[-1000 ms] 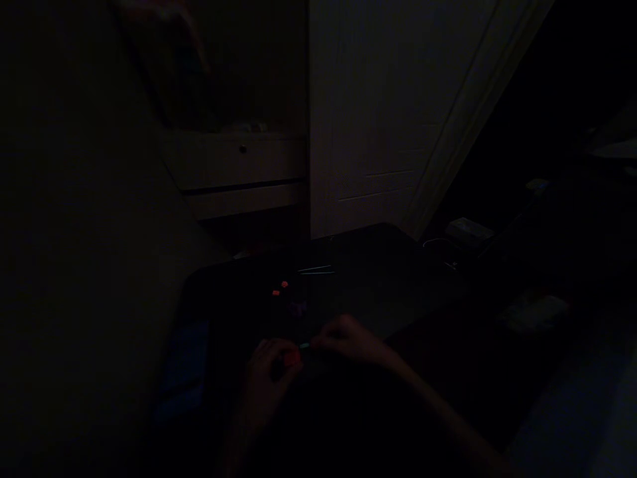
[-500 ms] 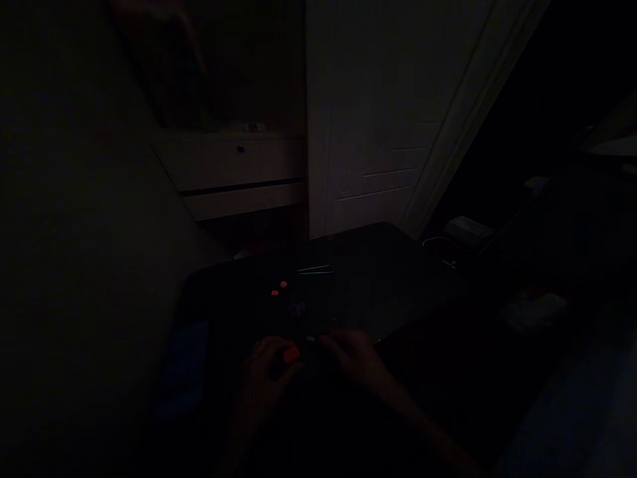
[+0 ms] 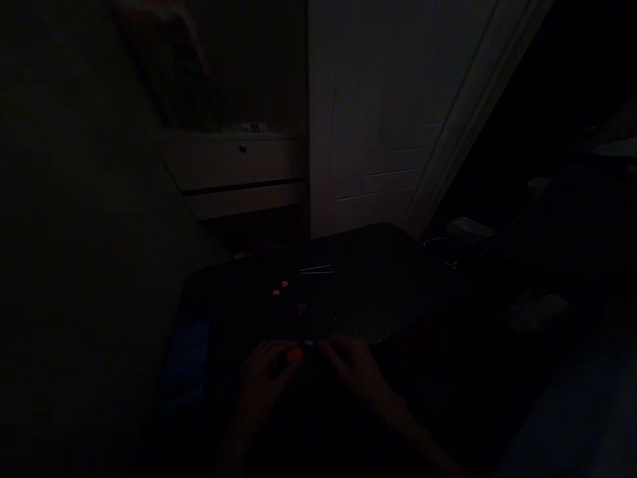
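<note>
The room is very dark. My left hand [image 3: 263,372] is closed round a small red-orange piece [image 3: 294,355], which shows between thumb and fingers. Close by on the right, my right hand [image 3: 351,358] has its fingers curled together; what they hold, if anything, I cannot make out. A tiny pale piece [image 3: 308,343] shows between the two hands, and I cannot tell whether the fingertips touch it. Beyond the hands, two small red-orange pieces [image 3: 280,288] lie on the dark table [image 3: 383,265]. A dim purplish piece [image 3: 298,307] lies nearer to me.
Two thin, light-coloured sticks or the two arms of one tool [image 3: 316,269] lie farther back on the table. A bluish flat rectangle [image 3: 186,358] is at the left. Behind stand a drawer unit [image 3: 233,162] and a pale door-like panel [image 3: 368,119].
The red-orange piece has turned slightly in my left hand and looks rounder now. My right hand has shifted slightly left and down. A tiny red spot shows beyond it.
</note>
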Demonstrator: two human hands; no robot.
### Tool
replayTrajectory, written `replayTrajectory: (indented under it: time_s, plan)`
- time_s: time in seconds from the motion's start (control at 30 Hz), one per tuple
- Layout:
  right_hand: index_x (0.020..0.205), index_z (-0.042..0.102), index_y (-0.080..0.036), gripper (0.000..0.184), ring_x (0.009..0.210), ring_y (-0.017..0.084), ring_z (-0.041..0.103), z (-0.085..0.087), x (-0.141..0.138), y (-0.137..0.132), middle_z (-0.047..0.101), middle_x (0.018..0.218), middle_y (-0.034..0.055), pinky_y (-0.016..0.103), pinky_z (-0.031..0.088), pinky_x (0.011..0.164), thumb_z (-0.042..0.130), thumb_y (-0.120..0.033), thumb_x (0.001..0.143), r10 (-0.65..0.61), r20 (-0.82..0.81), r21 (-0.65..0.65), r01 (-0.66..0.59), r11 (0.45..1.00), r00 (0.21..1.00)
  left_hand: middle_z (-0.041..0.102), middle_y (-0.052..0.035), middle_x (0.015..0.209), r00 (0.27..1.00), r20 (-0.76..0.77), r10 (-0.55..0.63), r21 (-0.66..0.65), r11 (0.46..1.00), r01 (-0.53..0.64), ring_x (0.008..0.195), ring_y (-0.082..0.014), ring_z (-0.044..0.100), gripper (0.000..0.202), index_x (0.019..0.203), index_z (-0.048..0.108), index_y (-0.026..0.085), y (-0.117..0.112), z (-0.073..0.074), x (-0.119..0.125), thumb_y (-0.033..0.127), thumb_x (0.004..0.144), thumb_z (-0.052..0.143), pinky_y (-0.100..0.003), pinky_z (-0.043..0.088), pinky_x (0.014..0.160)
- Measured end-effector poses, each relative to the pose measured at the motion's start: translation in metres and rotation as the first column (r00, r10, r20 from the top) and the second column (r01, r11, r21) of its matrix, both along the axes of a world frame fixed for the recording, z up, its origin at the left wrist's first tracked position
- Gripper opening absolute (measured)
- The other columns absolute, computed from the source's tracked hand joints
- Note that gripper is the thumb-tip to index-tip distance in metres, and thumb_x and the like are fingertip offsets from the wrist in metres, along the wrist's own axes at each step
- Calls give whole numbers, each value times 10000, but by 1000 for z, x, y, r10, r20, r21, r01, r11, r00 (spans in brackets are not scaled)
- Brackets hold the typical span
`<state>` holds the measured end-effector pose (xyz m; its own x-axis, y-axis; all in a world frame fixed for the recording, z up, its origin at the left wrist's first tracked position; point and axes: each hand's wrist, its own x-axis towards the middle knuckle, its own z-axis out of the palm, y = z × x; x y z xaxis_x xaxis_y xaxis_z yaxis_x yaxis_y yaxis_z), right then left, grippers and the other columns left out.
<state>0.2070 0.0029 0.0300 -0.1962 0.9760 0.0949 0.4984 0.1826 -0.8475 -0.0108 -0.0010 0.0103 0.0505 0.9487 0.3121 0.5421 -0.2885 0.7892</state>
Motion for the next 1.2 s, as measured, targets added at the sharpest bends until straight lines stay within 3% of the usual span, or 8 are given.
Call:
replayTrajectory:
  time_s: [0.1,0.23,0.37,0.63,0.83,1.0,1.2]
  plan:
    - [880,809,-171,308,757,188,727,3,1,1,812,852,55,255,441,681,590,-306,1049,47,48,-9,-47,999,998,823,-33,952,1000,15,-7,-9,1000,7,855,-237,754,172,972,839,287,-1,1,1,380,844,771,-354,620,753]
    - [886,806,-168,307,745,181,725,5,0,1,812,848,56,246,432,663,588,-308,1050,44,97,-26,-41,999,994,808,-43,1001,999,29,37,-35,999,-36,774,-209,718,336,1128,821,290,-1,1,2,394,809,791,-340,609,715]
    - [907,805,-171,273,796,186,737,9,-1,2,821,901,68,245,437,697,588,-278,1034,70,165,-23,-67,998,984,789,-26,884,996,28,87,-93,992,-84,688,-192,659,400,1145,818,285,-1,3,4,410,765,813,-335,593,687]
    - [957,840,-179,220,809,183,734,20,-6,31,833,924,48,237,424,687,632,-251,977,296,244,-105,-278,955,924,806,-9,890,994,59,96,-167,982,-85,685,-187,641,440,1169,794,289,-1,5,4,398,742,808,-328,565,684]
    - [984,862,-232,209,832,190,726,38,-7,48,835,930,38,250,391,656,669,-303,949,374,398,-159,-339,927,838,829,-18,910,992,73,98,-212,974,-81,679,-187,637,482,1205,770,268,-3,9,6,440,756,803,-316,542,656]
    - [983,868,-200,200,779,174,703,47,2,51,826,911,42,235,389,631,697,-282,918,415,379,-239,-346,907,827,822,-2,862,992,57,116,-196,975,-103,650,-184,605,462,1161,784,277,-2,12,6,428,727,821,-324,532,659]
    - [934,862,-164,183,682,133,630,38,0,55,789,817,14,211,363,592,693,-230,905,438,283,-230,-383,895,853,811,-2,822,993,32,111,-150,983,-105,639,-189,617,417,1106,808,277,-2,10,4,430,718,810,-328,548,647]
